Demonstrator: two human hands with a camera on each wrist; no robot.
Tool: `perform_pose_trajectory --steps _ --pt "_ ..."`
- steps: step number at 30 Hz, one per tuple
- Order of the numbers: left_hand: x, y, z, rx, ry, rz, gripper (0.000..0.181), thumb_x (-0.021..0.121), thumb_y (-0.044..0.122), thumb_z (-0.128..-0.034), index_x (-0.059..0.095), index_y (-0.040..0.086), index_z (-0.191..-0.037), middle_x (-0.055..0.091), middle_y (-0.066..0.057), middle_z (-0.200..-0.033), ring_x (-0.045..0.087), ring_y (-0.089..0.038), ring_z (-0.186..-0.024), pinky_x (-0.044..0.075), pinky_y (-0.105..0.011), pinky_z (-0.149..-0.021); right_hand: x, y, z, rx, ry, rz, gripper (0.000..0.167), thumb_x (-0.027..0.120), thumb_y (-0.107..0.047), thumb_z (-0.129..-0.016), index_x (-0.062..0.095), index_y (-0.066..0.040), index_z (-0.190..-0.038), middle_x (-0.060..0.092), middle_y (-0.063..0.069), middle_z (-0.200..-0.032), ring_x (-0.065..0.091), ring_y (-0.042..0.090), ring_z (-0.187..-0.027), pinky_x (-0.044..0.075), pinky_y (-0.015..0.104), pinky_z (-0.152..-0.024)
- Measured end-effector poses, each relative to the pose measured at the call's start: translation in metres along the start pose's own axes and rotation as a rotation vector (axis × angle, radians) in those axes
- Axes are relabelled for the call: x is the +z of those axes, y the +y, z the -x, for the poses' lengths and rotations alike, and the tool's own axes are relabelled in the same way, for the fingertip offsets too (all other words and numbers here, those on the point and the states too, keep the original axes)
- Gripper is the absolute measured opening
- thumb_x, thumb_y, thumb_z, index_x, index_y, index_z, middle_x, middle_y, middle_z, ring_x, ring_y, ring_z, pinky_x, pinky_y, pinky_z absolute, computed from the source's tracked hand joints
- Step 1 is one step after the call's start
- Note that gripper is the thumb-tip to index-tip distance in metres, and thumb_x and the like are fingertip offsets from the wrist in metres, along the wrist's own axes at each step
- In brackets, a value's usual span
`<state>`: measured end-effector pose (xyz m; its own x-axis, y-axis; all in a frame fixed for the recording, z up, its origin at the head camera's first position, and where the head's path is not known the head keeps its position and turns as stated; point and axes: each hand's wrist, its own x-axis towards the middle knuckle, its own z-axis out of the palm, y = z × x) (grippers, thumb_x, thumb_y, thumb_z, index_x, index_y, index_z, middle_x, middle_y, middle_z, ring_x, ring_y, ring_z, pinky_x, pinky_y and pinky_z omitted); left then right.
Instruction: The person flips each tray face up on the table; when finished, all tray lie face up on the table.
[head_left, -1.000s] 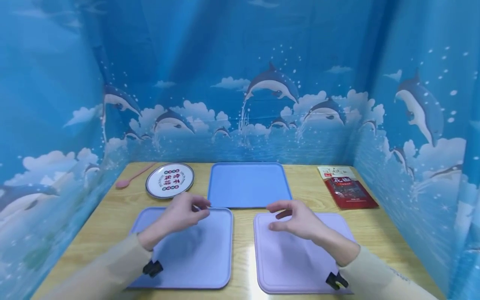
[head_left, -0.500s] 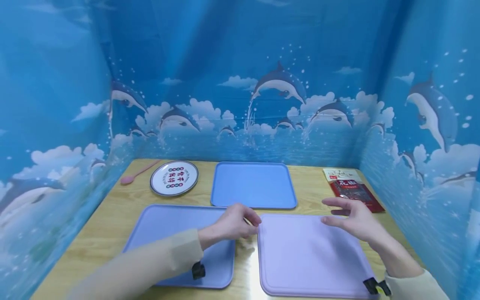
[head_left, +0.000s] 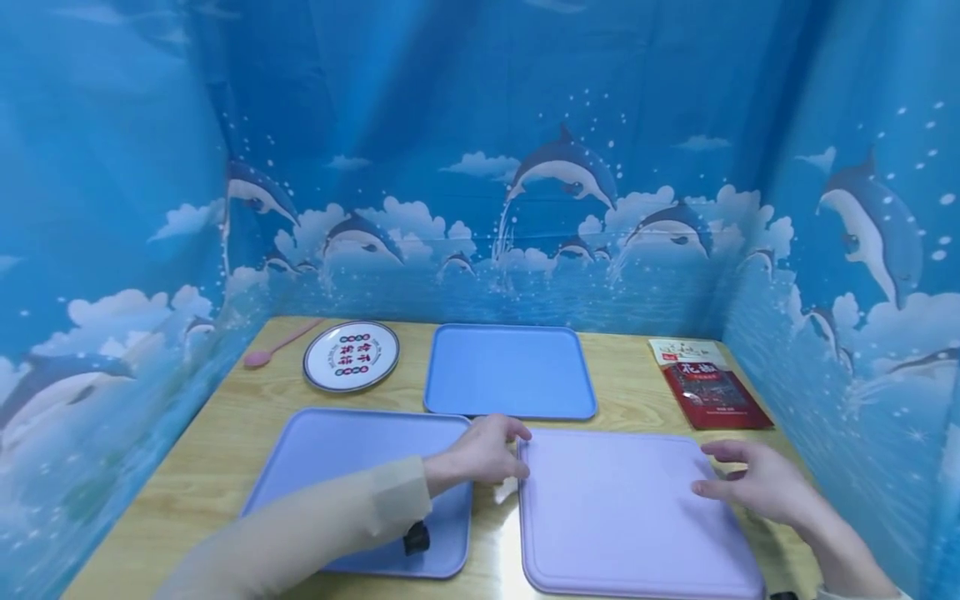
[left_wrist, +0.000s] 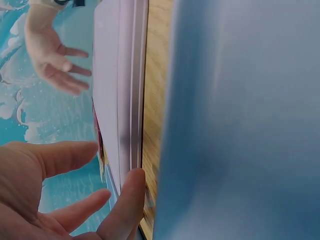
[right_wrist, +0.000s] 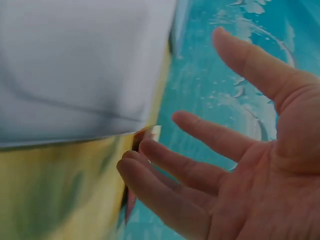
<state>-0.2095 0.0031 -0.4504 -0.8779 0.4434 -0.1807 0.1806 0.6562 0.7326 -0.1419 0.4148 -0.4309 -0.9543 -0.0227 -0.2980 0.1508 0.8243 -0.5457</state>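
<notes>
A pale lilac tray [head_left: 615,517] lies at the front right of the table, between my two hands. My left hand [head_left: 487,450] is at its left edge, thumb and fingers spread apart. In the left wrist view, a fingertip [left_wrist: 134,176] overlaps the lilac tray's side; I cannot tell whether it touches. Near the tray's right edge is my right hand [head_left: 765,482], its fingers apart and holding nothing. The right wrist view has the tray's corner [right_wrist: 120,107] just beyond those fingers. Under my left forearm lies a periwinkle tray [head_left: 352,450], partly hidden by the sleeve.
A blue tray [head_left: 510,371] lies at the back centre. To its left are a white plate [head_left: 352,357] with a dark rim and a pink spoon [head_left: 258,358]. A red spice packet [head_left: 716,392] is at the back right. Dolphin-print curtains [head_left: 480,167] enclose the table.
My left hand has moved right, from over the periwinkle tray to the lilac tray's left edge. My right hand has shifted right and lower, uncovering the packet. The view has turned slightly.
</notes>
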Motion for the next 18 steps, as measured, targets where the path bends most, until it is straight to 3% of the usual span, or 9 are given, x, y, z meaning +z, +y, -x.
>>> perform_pose_trajectory --steps 3,9,13,16,18 --pt "-0.001 0.002 0.000 -0.022 0.002 0.020 0.054 0.096 0.013 -0.0808 0.080 0.011 -0.132 0.076 -0.021 -0.142 0.071 -0.036 -0.131 0.058 -0.058 -0.118 0.007 0.008 -0.002 0.015 0.011 0.039 0.084 0.092 -0.041 -0.093 0.061 0.012 -0.149 0.065 0.043 -0.145 0.075 0.052 -0.122 0.070 0.046 -0.089" --pt "0.001 0.005 0.002 -0.020 0.012 0.031 0.048 0.095 0.013 -0.0813 0.083 0.011 -0.128 0.080 -0.017 -0.137 0.072 -0.025 -0.118 0.060 -0.053 -0.113 0.016 0.013 -0.002 -0.019 0.068 0.020 0.079 0.098 -0.030 -0.087 0.065 0.014 -0.144 0.074 0.036 -0.135 0.078 0.047 -0.120 0.062 0.025 -0.081" --pt "0.003 0.006 0.004 -0.042 0.009 0.130 0.046 0.091 0.006 -0.0833 0.082 0.008 -0.128 0.078 -0.019 -0.137 0.073 -0.017 -0.091 0.068 -0.040 -0.089 0.018 0.012 -0.001 -0.033 0.078 0.008 0.077 0.099 -0.025 -0.086 0.066 0.014 -0.143 0.073 0.038 -0.136 0.080 0.045 -0.115 0.063 0.023 -0.078" --pt "0.004 0.005 0.005 -0.052 0.009 0.249 0.046 0.087 0.000 -0.0844 0.081 0.003 -0.130 0.077 -0.022 -0.135 0.069 -0.014 -0.069 0.064 -0.028 -0.065 0.019 0.012 0.000 -0.038 0.083 0.009 0.076 0.099 -0.023 -0.085 0.066 0.015 -0.142 0.071 0.039 -0.139 0.080 0.046 -0.115 0.065 0.024 -0.079" --pt "0.004 0.004 0.005 -0.056 0.014 0.314 0.046 0.086 -0.002 -0.0844 0.080 0.001 -0.130 0.077 -0.024 -0.135 0.067 -0.013 -0.064 0.061 -0.024 -0.059 0.019 0.012 0.001 -0.035 0.086 -0.001 0.076 0.099 -0.023 -0.085 0.066 0.015 -0.142 0.071 0.038 -0.141 0.080 0.045 -0.116 0.065 0.023 -0.078"
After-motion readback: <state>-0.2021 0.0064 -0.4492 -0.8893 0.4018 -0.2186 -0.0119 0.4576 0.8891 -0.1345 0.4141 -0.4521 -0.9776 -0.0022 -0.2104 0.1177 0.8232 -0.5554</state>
